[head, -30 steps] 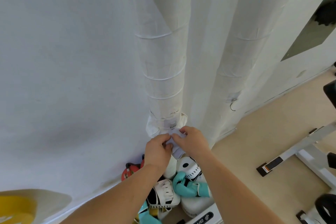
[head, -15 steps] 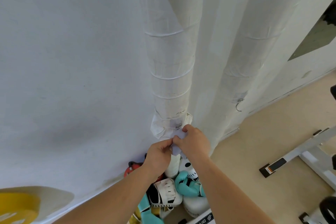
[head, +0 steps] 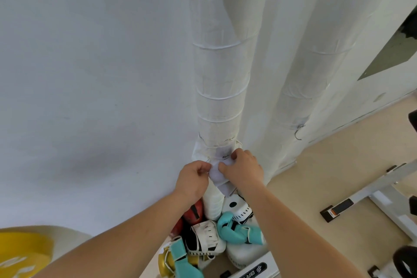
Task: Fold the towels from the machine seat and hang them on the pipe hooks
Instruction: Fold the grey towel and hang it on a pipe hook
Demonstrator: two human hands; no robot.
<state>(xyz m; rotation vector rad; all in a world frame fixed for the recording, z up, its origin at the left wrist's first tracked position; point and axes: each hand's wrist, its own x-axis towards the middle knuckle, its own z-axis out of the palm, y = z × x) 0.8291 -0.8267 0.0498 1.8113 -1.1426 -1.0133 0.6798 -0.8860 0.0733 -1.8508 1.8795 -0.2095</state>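
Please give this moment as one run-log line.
left hand: pinches pale folded towel | right hand: pinches towel | place: against white wrapped pipe | metal hook on neighbouring pipe: bare

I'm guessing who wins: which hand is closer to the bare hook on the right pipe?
Right. The right hand is below-left of the hook; the left hand lies even farther left.

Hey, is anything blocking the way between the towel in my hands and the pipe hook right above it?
Nothing visible does. The left hand and right hand pinch the white towel just below the small hook on the left pipe, with only pipe wrapping between.
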